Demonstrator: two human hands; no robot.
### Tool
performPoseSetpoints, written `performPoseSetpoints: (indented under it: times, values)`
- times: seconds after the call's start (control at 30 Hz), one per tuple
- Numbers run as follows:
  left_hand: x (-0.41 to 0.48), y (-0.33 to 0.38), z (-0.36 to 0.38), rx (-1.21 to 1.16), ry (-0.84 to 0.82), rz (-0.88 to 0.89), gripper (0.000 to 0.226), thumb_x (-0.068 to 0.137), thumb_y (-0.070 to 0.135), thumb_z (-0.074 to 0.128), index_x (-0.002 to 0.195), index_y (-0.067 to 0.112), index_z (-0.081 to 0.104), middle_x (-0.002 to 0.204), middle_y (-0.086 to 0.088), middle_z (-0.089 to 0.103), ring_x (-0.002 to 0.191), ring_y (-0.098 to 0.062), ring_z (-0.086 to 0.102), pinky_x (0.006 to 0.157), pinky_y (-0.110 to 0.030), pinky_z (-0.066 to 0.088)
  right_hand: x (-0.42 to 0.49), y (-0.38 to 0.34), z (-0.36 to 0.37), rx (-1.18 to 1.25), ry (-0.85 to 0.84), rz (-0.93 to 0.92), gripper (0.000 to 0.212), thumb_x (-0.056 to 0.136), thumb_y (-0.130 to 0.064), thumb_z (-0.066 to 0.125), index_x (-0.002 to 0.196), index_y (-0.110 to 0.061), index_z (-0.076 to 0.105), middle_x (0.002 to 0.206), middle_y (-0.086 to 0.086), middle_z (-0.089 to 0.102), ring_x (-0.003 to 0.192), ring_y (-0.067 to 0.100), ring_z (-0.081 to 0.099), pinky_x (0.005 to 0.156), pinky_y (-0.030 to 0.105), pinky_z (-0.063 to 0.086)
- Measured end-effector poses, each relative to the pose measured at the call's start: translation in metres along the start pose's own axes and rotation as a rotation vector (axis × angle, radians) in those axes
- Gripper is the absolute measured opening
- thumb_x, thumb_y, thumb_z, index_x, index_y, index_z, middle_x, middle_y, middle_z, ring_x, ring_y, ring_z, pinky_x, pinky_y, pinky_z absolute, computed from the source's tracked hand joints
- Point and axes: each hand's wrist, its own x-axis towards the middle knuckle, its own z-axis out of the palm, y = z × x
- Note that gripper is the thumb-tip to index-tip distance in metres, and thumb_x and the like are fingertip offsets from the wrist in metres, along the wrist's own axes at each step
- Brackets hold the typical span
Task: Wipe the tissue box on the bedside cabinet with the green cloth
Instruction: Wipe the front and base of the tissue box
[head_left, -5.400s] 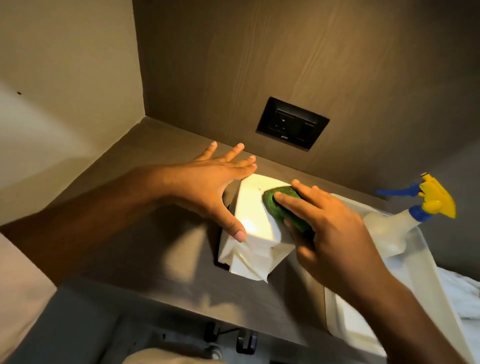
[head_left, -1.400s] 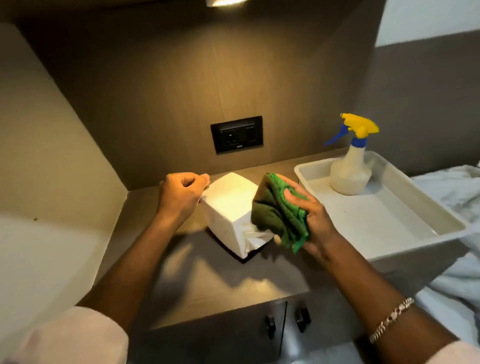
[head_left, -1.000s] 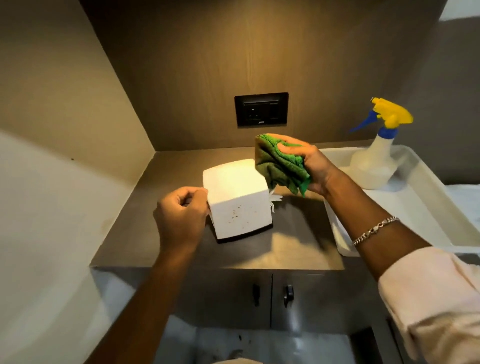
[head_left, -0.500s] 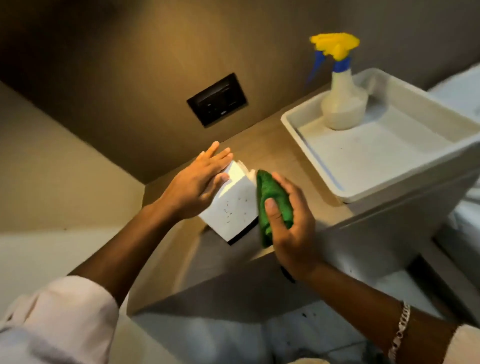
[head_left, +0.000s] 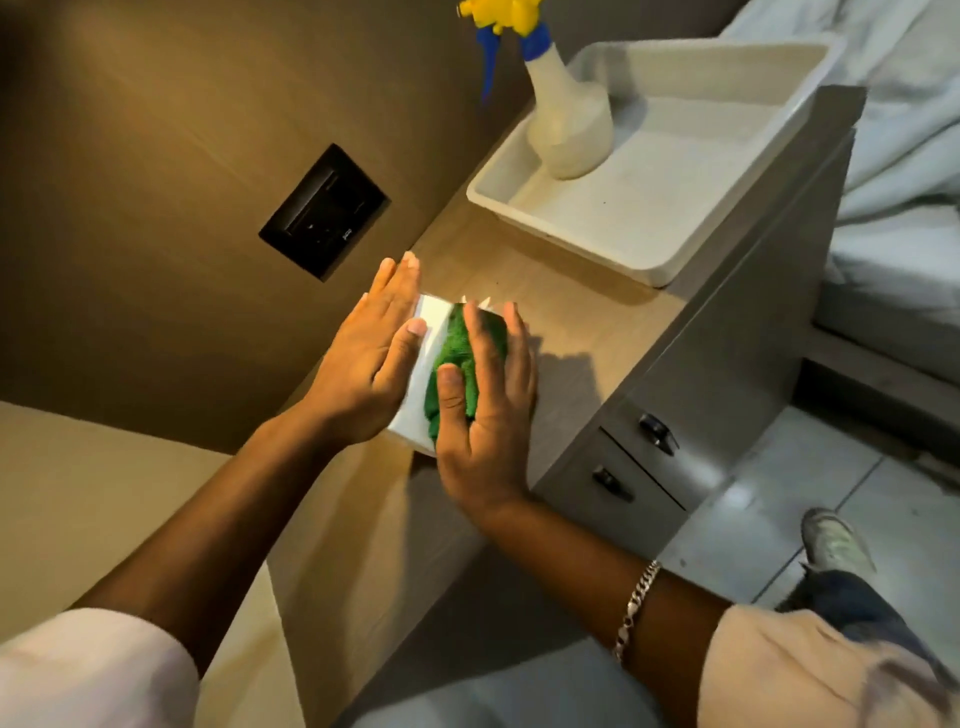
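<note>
A white tissue box (head_left: 422, 384) stands on the wood-grain top of the bedside cabinet (head_left: 587, 332); only a strip of it shows between my hands. My left hand (head_left: 371, 358) lies flat against the box's left side, fingers straight, bracing it. My right hand (head_left: 485, 410) presses the bunched green cloth (head_left: 460, 358) onto the box's top and right side. Tissue tips (head_left: 480, 302) poke up just beyond the cloth. Most of the box is hidden under my hands.
A white plastic tray (head_left: 644, 260) sits further along the cabinet top with a spray bottle (head_left: 569, 122) in it. A black socket plate (head_left: 324, 210) is on the wall. Two drawer knobs (head_left: 657, 428) face the tiled floor; a bed (head_left: 904, 156) lies at the right, and my shoe (head_left: 834, 540) below.
The view has tilted further over the cabinet. My right hand with the cloth has moved from the box's right side up onto its top. My left hand still braces the left side.
</note>
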Motion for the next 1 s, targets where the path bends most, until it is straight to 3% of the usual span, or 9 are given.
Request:
performPoseSetpoints:
  times: [0.07,0.2,0.37,0.5,0.6,0.77,0.87,0.93,1.0]
  values:
    - [-0.004,-0.003,0.017,0.018,-0.090,0.158,0.061,0.096,0.042,0.017,0.152,0.021,0.004,0.164,0.002,0.000,0.149,-0.007,-0.006,0.123,-0.037,0.001,-0.038,0.013,0.009,-0.030,0.225,0.078,0.055,0.101,-0.050,0.034,0.154,-0.039,0.025,0.165,0.006,0.025,0.154,0.019,0.014,0.114,0.058,0.034]
    - [-0.003,-0.003,0.020,-0.014,-0.074,0.122,0.062,0.095,0.043,0.016,0.152,0.022,0.002,0.164,0.003,-0.002,0.149,-0.009,-0.007,0.123,-0.040,0.001,-0.085,0.011,0.029,0.027,0.212,0.004,0.054,0.101,-0.043,0.040,0.153,-0.044,0.024,0.166,0.000,0.022,0.155,0.022,0.015,0.114,0.058,0.036]
    - [-0.009,-0.021,0.018,-0.028,-0.077,0.095,0.064,0.094,0.048,0.016,0.152,0.025,0.000,0.163,0.007,-0.003,0.148,-0.003,-0.006,0.123,-0.040,0.003,-0.055,0.002,0.035,-0.047,0.203,0.005,0.051,0.102,-0.051,0.027,0.152,-0.050,0.019,0.164,0.000,0.027,0.154,0.019,0.016,0.116,0.054,0.032]
    - [-0.006,-0.021,0.020,-0.015,-0.054,0.124,0.064,0.094,0.050,0.016,0.152,0.025,0.002,0.163,0.007,0.000,0.149,-0.004,-0.002,0.123,-0.040,0.006,-0.027,0.013,0.028,-0.070,0.285,0.000,0.050,0.103,-0.051,0.023,0.151,-0.042,0.029,0.160,0.001,0.035,0.150,0.021,0.028,0.114,0.052,0.035]
    - [-0.006,-0.021,0.023,0.011,-0.042,0.134,0.064,0.094,0.048,0.016,0.152,0.025,0.003,0.163,0.007,0.000,0.149,-0.005,-0.002,0.122,-0.038,0.005,-0.033,0.019,0.031,-0.066,0.316,0.048,0.049,0.104,-0.047,0.029,0.152,-0.041,0.029,0.160,0.000,0.032,0.151,0.018,0.023,0.111,0.054,0.039]
    - [-0.009,-0.017,0.022,0.008,-0.013,0.119,0.065,0.093,0.049,0.015,0.152,0.023,0.005,0.163,0.006,0.001,0.149,-0.006,-0.004,0.122,-0.037,0.004,-0.070,0.010,0.020,-0.085,0.118,0.077,0.051,0.102,-0.049,0.031,0.148,-0.060,0.014,0.163,-0.017,0.016,0.151,0.016,0.019,0.108,0.049,0.047]
    - [-0.011,-0.011,0.018,0.014,-0.031,0.103,0.067,0.092,0.050,0.012,0.152,0.023,0.003,0.163,0.005,-0.003,0.147,-0.006,-0.008,0.122,-0.036,0.002,-0.081,-0.009,0.001,-0.097,-0.065,0.159,0.060,0.096,-0.041,0.036,0.143,-0.069,0.010,0.162,-0.023,0.012,0.151,0.011,0.017,0.113,0.038,0.041]
    - [-0.011,-0.011,0.016,0.010,-0.052,0.098,0.070,0.090,0.053,0.009,0.152,0.022,0.000,0.162,0.003,-0.006,0.147,-0.008,-0.010,0.122,-0.036,0.000,-0.084,-0.024,-0.014,-0.025,-0.186,0.248,0.059,0.097,-0.034,0.042,0.142,-0.067,0.022,0.161,-0.017,0.025,0.148,0.010,0.027,0.114,0.031,0.038]
    - [-0.011,-0.011,0.014,0.004,-0.061,0.090,0.071,0.089,0.055,0.007,0.151,0.022,-0.002,0.162,0.002,-0.008,0.148,-0.009,-0.012,0.122,-0.035,-0.002,-0.081,-0.040,-0.031,0.121,-0.313,0.386,0.051,0.098,-0.025,0.050,0.125,-0.068,0.044,0.151,-0.012,0.046,0.137,0.010,0.047,0.111,0.029,0.043]
